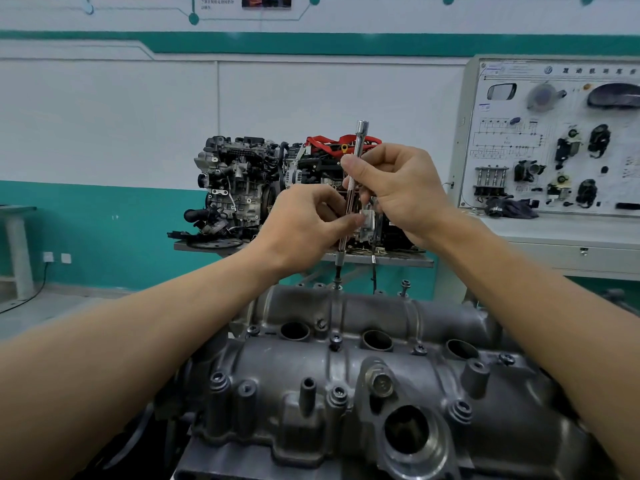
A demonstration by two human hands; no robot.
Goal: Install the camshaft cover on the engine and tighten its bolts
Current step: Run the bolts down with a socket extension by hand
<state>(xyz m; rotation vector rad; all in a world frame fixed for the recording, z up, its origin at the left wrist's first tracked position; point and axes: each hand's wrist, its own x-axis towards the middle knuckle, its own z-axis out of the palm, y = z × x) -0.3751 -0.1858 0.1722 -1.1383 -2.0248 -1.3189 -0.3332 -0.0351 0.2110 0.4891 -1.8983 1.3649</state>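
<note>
The grey camshaft cover [346, 372] lies on the engine in front of me, with several dark bolts [336, 339] set in its holes. A long chrome extension bar [350, 199] stands nearly upright, its lower tip on a bolt [337, 279] at the cover's far edge. My left hand [308, 226] pinches the bar's lower half from the left. My right hand [394, 188] grips its upper half with fingers and thumb. Another bolt [405, 287] sticks up at the far right edge of the cover.
Beyond the cover, a display engine [239, 188] and a second one with red hoses [332, 143] sit on a metal stand [398, 259]. A training panel [554, 140] with car parts stands at the right. A wall socket [48, 257] is at the left.
</note>
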